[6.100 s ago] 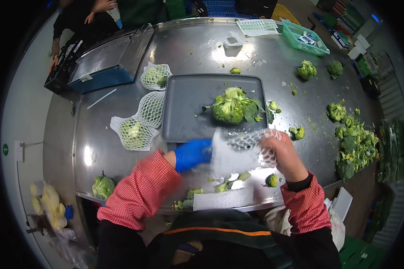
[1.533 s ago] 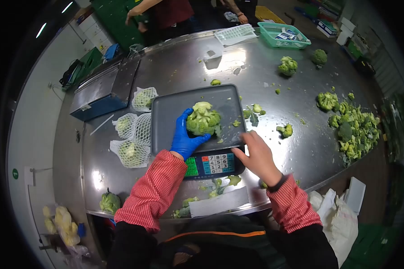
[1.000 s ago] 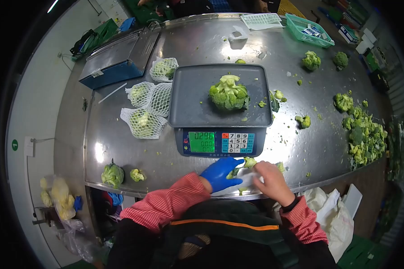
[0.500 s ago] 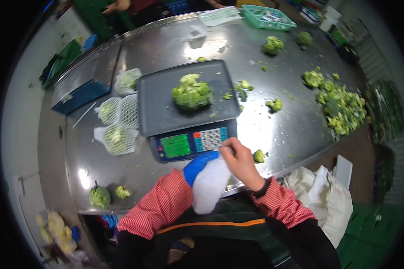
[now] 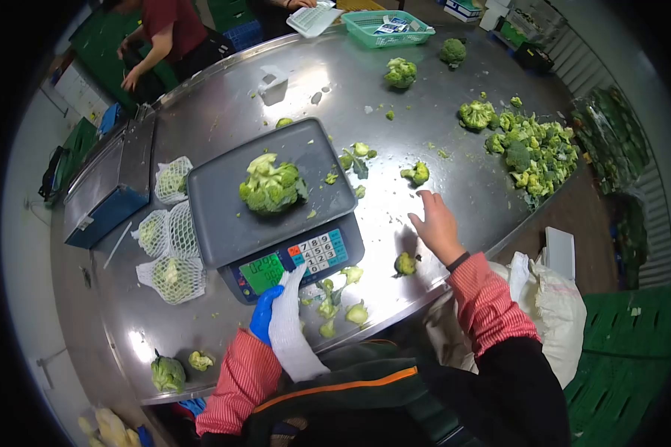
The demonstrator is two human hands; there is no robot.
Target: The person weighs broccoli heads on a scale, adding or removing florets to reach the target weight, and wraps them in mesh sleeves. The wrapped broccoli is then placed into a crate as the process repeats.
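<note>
Left hand [image 5: 265,320], blue-gloved, is closed around a white foam net sleeve [image 5: 294,337]. I see it at the near edge of the steel tabletop [image 5: 328,82], just below the weighing scale [image 5: 298,259]. The sleeve's upper end stands against the scale's keypad and its lower end hangs toward the person's body.

Right hand [image 5: 436,227], bare, is open with fingers spread, palm down, over the tabletop to the right of the scale. I cannot tell whether it touches the steel. It holds nothing. A small broccoli floret [image 5: 405,263] lies just beside it toward the near edge. A second floret [image 5: 417,173] lies beyond the fingertips, apart from them.

The scale's grey tray [image 5: 224,223] carries one broccoli head [image 5: 271,185], stem up, near the tray's middle, with a few crumbs around it. The green display is lit, but I cannot read the figures reliably.

Loose offcuts [image 5: 328,305] lie between the scale and the near edge, close to the sleeve. Three netted broccoli heads [image 5: 173,276] lie grouped to the left of the scale, touching one another. One un-netted head [image 5: 168,372] sits at the near left corner.

A pile of broccoli pieces [image 5: 533,145] lies at the right edge. A green basket [image 5: 395,39] stands at the far edge. A blue-and-grey boxed unit [image 5: 104,197] occupies the left edge. Another person in a red top [image 5: 168,26] stands beyond the far left corner.
</note>
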